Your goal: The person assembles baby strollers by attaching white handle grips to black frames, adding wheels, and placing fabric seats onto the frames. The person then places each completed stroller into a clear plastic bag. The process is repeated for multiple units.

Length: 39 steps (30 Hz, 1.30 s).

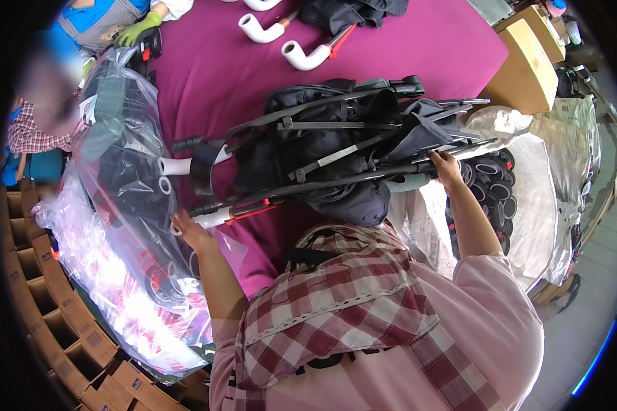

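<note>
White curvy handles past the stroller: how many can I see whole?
2: one white handle near the top edge, another white handle just right, nearer the folded stroller. A cut-off handle shows above; more may be hidden.

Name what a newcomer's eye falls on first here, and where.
First, the black folded stroller mid-picture, over purple cloth, with the right hand gripping its right part and the left hand at a white handle. Then the shiny plastic at left, and the white curved pieces near the top edge.
</note>
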### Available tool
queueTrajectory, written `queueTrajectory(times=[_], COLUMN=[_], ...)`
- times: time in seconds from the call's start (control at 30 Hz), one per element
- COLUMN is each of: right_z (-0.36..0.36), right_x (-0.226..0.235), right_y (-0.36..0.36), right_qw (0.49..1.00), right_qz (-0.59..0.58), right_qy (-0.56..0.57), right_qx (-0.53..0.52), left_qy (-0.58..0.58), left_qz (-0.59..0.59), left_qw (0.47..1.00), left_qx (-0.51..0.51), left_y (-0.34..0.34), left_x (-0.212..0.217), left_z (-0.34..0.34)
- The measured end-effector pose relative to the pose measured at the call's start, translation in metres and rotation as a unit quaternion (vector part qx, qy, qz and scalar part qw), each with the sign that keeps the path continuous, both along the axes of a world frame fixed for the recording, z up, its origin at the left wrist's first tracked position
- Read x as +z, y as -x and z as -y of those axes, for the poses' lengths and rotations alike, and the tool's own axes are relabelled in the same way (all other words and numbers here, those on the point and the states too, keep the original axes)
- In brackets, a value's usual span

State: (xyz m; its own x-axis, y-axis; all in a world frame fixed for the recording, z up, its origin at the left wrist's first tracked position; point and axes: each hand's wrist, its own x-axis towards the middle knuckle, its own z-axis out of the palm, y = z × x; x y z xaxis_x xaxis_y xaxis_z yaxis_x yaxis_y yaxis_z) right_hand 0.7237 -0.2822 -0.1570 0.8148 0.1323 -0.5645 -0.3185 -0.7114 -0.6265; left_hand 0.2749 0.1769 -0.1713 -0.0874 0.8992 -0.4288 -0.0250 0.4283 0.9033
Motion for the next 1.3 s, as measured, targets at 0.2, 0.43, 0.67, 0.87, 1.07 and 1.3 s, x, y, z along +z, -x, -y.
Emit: queueTrajectory(times=[0.2,0.43,0.67,0.87,1.07,1.3], right_z=[-0.006,0.019,0.097,0.172,0.172,0.204], right_x=[0.039,0.039,0.057,-0.016,0.006,-0.021], right_y=[0.034,0.042,-0.105,-0.160,-0.164,-0.103], right_qw=[0.993,0.995,0.912,0.822,0.843,0.920], right_qz=[-0.058,-0.047,0.365,0.209,0.040,-0.277], right_qy=[-0.093,-0.063,0.091,0.373,0.289,0.170], right_qx=[-0.036,0.064,0.164,0.377,0.452,0.220], left_qy=[-0.100,-0.007,0.132,0.117,0.087,0.064], left_qz=[-0.050,-0.065,0.151,0.075,0.057,0.123], left_qw=[0.994,0.996,0.979,0.986,0.985,0.984], left_qx=[-0.020,-0.058,0.026,0.092,0.135,0.115], left_y=[0.022,0.006,-0.085,-0.129,-0.138,-0.098], left_x=[-0.029,-0.044,0.010,0.026,0.013,0.018], left_z=[-0.026,0.049,0.132,0.120,0.120,0.122])
